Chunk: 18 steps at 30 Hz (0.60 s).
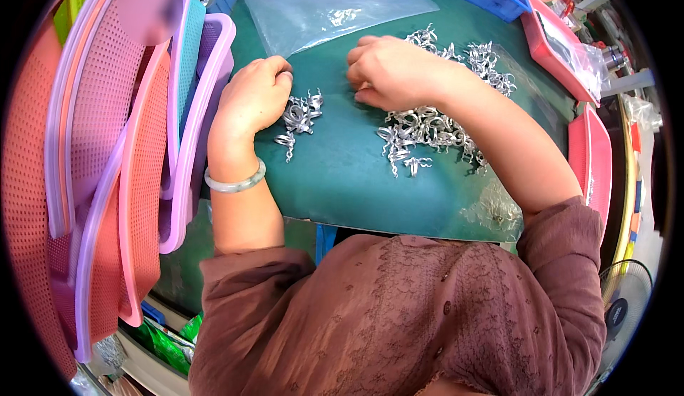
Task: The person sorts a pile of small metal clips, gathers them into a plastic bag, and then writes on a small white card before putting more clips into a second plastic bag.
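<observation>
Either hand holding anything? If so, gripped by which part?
Can't tell. The left hand, beside the small pile of silvery metal pieces, and the right hand, beside the larger pile, both curl so any hold is hidden.

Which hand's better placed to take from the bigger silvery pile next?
Probably your bare right hand: it's beside the large pile of silvery, wavy-tailed pieces; your left hand is beside the smaller silvery cluster.
</observation>
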Available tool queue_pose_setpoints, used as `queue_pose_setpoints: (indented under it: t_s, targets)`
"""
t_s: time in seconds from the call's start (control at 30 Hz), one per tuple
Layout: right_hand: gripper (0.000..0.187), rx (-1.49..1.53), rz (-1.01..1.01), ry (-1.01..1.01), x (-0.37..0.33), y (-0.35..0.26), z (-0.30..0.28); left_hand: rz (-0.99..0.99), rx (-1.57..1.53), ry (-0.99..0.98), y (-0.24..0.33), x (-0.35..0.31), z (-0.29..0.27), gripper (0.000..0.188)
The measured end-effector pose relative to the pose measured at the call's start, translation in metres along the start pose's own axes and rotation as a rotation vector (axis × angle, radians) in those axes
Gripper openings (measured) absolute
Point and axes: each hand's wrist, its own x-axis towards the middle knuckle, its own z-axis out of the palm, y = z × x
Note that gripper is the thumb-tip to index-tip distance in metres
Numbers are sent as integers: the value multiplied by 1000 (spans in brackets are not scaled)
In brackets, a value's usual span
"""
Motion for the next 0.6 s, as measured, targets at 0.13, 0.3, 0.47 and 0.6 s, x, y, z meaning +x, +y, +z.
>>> queue_pose_setpoints:
  t_s: [0.13,0.3,0.47,0.6]
  targets:
    - [24,56,-72,152,7,-1,9,11,-124,-96,4,0,-2,26]
    - [24,175,-138,322,28,-21,35,46,-282,-134,-4,3,2,24]
    - [11,220,-47,348,23,-10,38,141,-330,-207,4,-3,-5,23]
    - [11,244,-15,311,15,-2,33,169,-332,-223,5,-4,-4,25]
